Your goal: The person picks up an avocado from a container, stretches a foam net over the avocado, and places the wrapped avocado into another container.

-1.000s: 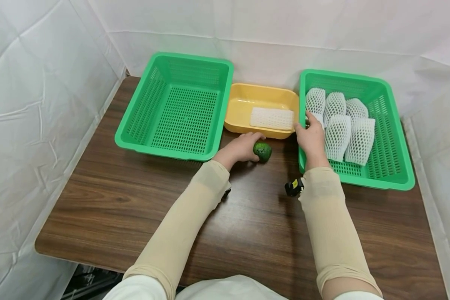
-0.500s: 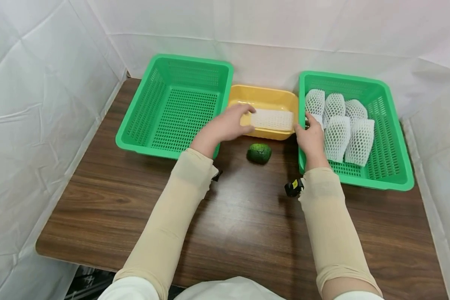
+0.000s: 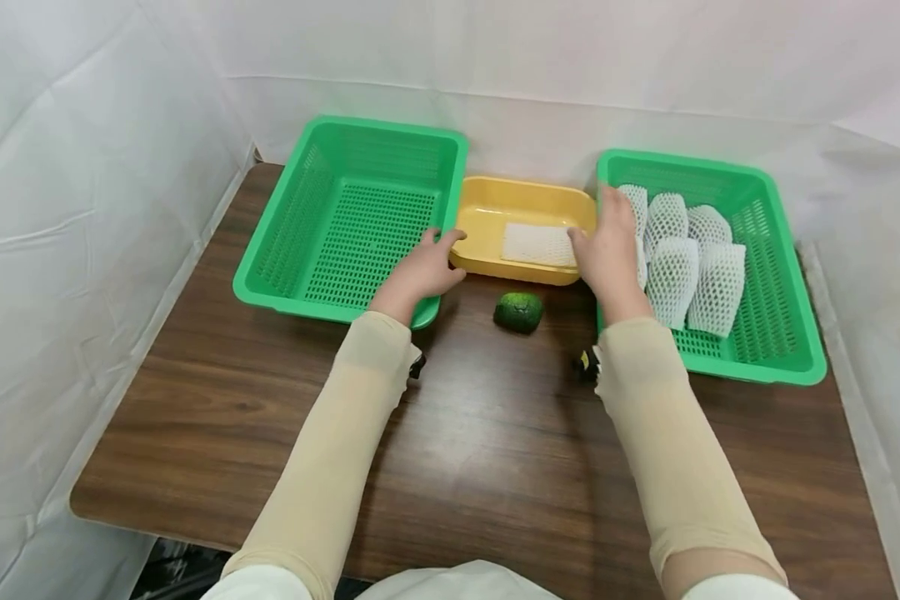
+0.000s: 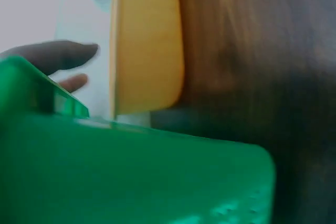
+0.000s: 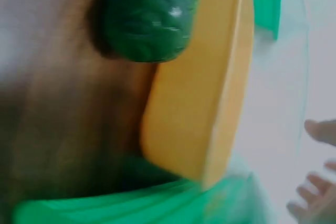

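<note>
A dark green avocado [image 3: 518,312] lies on the wooden table in front of a yellow tray [image 3: 487,265]; the right wrist view shows the same avocado [image 5: 149,17] up close. One flat white foam net sleeve [image 3: 538,244] rests inside the tray. My left hand [image 3: 422,271] hovers over the right rim of the left green basket [image 3: 270,300], fingers spread and holding nothing. Fingers of that hand [image 4: 63,59] show past the basket rim. My right hand [image 3: 611,250], fingers extended, is over the near-left rim of the right green basket, its thumb towards the tray.
Several white foam net sleeves [image 3: 672,282] lie in the right green basket [image 3: 772,375]; their contents cannot be made out. White sheeting [image 3: 525,137] hangs behind and beside the table [image 3: 270,450]. Small black cameras sit at both wrists.
My left hand has let go of the avocado, passed over the tray's near edge and drawn back left to the basket rim. My right hand's fingers have straightened and risen from the right basket's rim.
</note>
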{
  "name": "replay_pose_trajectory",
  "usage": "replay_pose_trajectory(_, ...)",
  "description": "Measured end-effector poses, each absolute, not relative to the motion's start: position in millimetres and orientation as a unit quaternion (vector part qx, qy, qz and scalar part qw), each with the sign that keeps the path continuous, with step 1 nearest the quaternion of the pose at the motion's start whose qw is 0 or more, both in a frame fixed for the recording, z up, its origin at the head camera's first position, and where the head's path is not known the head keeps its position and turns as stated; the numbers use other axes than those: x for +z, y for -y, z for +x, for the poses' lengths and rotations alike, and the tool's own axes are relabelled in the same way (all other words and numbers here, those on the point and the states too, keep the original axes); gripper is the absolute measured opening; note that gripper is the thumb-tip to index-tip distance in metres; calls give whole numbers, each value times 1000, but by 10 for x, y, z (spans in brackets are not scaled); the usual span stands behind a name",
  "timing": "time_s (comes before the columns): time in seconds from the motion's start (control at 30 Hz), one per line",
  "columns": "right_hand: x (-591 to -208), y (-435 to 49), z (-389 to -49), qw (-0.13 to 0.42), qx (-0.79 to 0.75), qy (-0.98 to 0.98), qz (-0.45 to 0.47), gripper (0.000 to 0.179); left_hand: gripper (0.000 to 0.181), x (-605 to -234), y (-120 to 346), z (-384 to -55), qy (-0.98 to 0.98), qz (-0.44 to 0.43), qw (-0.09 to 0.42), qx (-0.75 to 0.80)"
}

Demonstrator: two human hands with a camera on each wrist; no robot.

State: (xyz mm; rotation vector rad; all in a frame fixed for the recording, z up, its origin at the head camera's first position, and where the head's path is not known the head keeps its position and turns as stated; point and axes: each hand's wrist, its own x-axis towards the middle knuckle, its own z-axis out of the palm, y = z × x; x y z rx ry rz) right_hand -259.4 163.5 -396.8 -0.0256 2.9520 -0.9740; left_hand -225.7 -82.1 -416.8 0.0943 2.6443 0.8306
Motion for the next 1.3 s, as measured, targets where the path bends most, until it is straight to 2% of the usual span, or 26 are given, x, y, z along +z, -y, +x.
replay_pose_trajectory(0.07, -3961, -1502, -2708, 29, -293, -953, -63, 60, 60, -4214, 863, -2245, -935, 25, 174, 307)
replay_pose_trajectory(0.13, -3998, -1405, -2808, 73, -268, -956, -97, 57, 61, -4254, 884, -2240, -935, 21, 168, 311)
replay_pose_trajectory(0.27, -4149, -1330, -2932, 148, -214, -960, -105, 59, 60, -4313, 876, -2248, -932, 24, 160, 323)
replay_pose_trajectory(0.4, -4295, -1307, -2981, 181, -209, -957, -93, 58, 58, -4342, 882, -2249, -927, 15, 155, 341)
replay_pose_trajectory(0.57, -4411, -1337, -3005, 193, -180, -961, -85, 57, 56, -4343, 890, -2253, -921, 14, 164, 352)
replay_pose_trajectory(0.73, -4471, -1360, -3053, 173, -126, -973, -91, 62, 55, -4343, 889, -2264, -920, 14, 163, 357)
replay_pose_trajectory(0.97, -4484, -1363, -3081, 177, -158, -971, -43, 67, 55, -4343, 897, -2275, -920, 12, 164, 356)
replay_pose_trajectory(1.3, -4484, -1327, -3076, 161, -159, -974, -2, 42, 54, -4316, 893, -2279, -915, 9, 171, 364)
